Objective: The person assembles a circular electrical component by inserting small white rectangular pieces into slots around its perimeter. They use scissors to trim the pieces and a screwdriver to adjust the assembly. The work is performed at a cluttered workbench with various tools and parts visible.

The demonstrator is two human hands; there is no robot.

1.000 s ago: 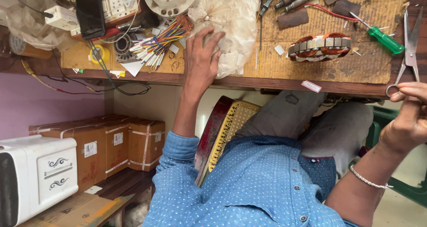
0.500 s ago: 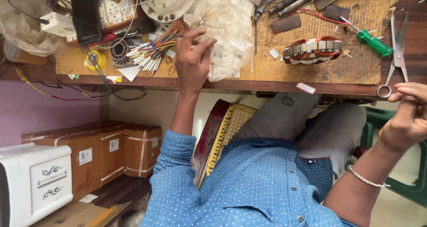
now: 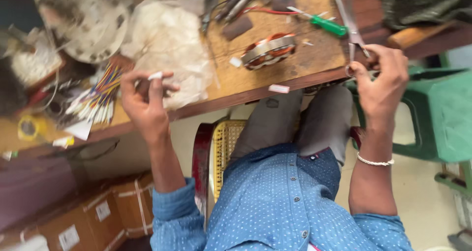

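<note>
My left hand (image 3: 145, 101) is raised at the bench edge and pinches a small white piece (image 3: 155, 76) between its fingertips, just in front of a crumpled clear plastic bag (image 3: 169, 39). My right hand (image 3: 382, 81) grips the handles of a pair of scissors (image 3: 350, 22), whose blades point away over the wooden bench (image 3: 295, 66). A motor stator with copper windings (image 3: 268, 50) lies on the bench between my hands. A bundle of coloured wires (image 3: 101, 96) lies left of my left hand.
A green-handled screwdriver (image 3: 328, 25) and pliers (image 3: 236, 2) lie at the back of the bench. A fan guard (image 3: 83, 19) sits at the far left. A green plastic stool (image 3: 437, 115) stands to my right, cardboard boxes (image 3: 98, 216) on the floor to my left.
My left hand has left the plastic bag and lifted with a small white piece pinched in its fingers. The view has tilted and swung right. The right hand still holds the scissors.
</note>
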